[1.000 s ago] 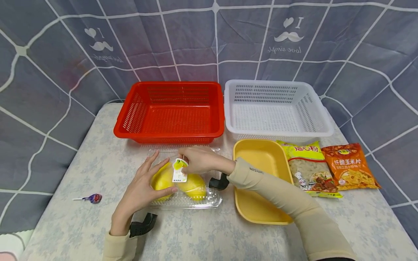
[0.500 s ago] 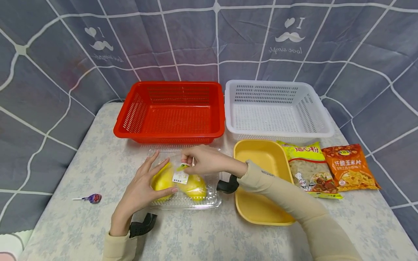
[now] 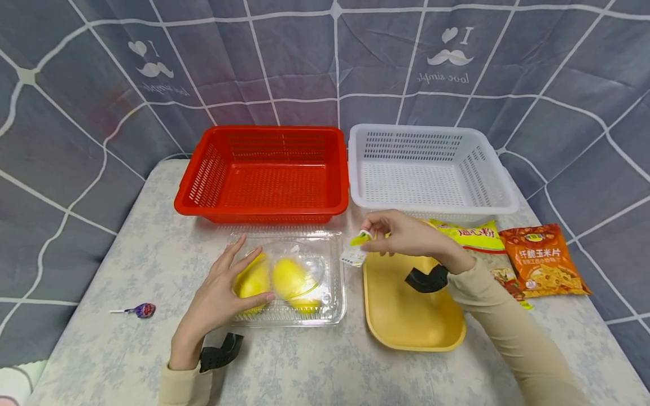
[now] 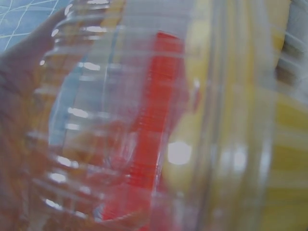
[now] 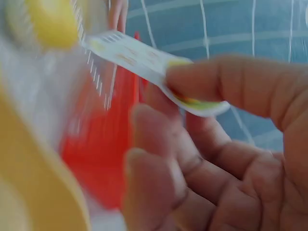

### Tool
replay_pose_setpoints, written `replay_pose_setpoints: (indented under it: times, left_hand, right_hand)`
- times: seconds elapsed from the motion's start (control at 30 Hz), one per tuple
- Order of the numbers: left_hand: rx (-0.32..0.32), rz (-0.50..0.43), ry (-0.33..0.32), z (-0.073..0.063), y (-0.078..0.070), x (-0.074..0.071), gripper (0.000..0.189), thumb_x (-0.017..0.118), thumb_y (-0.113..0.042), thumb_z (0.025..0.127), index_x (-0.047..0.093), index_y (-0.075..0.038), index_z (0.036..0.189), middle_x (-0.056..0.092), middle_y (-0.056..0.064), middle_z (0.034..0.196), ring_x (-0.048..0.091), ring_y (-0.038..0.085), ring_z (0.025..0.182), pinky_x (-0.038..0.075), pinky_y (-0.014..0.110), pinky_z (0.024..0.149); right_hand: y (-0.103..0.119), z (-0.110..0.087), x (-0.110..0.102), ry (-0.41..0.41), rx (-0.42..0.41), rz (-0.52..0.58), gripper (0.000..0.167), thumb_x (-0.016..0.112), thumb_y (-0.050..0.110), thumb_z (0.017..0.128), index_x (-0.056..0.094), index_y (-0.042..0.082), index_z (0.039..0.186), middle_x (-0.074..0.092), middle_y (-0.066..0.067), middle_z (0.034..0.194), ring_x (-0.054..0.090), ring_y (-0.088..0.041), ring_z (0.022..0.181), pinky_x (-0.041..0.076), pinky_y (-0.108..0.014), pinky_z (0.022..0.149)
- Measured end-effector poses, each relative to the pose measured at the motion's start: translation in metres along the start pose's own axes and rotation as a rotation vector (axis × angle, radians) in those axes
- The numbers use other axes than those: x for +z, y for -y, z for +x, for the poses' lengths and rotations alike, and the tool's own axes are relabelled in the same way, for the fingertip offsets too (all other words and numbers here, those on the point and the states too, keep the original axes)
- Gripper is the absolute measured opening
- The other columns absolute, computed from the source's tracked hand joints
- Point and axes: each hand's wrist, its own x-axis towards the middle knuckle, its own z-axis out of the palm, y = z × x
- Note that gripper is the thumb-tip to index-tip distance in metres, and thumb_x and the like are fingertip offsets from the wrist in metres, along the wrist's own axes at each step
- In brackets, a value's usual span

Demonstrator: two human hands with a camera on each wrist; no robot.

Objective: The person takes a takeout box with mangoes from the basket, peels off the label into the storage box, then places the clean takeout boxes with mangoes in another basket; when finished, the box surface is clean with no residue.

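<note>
Left hand point(image 3: 220, 296) covers a chunk of the left fruit point(image 3: 255, 279) in the box point(image 3: 332, 290), right hand point(image 3: 401, 234) hides part of the label point(image 3: 352, 256) and most of the tray's point(image 3: 413, 330) far edge. Label print's too small to read. Right sleeve point(image 3: 508, 327) blocks a big piece of the bag point(image 3: 474, 239) toward the table's point(image 3: 294, 366) right edge. That sleeve and the left sleeve point(image 3: 185, 386) run out the bottom. Some pale thing point(image 3: 14, 386) past the table's left edge gets chopped off, can't tell what. Left wrist cam is mush; right wrist cam smears the red basket point(image 3: 261, 211)
</note>
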Motion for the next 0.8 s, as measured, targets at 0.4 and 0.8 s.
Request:
replay_pose_setpoints:
  times: [0.4, 0.8]
  left_hand:
    - [0.006, 0.009, -0.004, 0.0, 0.002, 0.0, 0.088, 0.076, -0.056, 0.072, 0.043, -0.019, 0.144, 0.015, 0.006, 0.157, 0.013, 0.041, 0.139, 0.029, 0.075, 0.086]
    - [0.002, 0.002, -0.001, -0.001, 0.0, 0.0, 0.088, 0.076, -0.056, 0.072, 0.042, -0.019, 0.145, 0.014, 0.005, 0.157, 0.013, 0.04, 0.139, 0.03, 0.075, 0.085]
  right_hand:
    - [-0.067, -0.039, -0.028, 0.135, 0.241, -0.069, 0.018, 0.071, 0.012, 0.084, 0.055, 0.004, 0.085, 0.05, -0.001, 0.064, 0.047, -0.016, 0.052, 0.037, -0.022, 0.046]
    - [-0.085, -0.028, -0.004, 0.05, 0.17, -0.32, 0.014, 0.073, 0.006, 0.077, 0.059, 0.006, 0.078, 0.046, 0.005, 0.063, 0.043, -0.01, 0.056, 0.034, -0.022, 0.054]
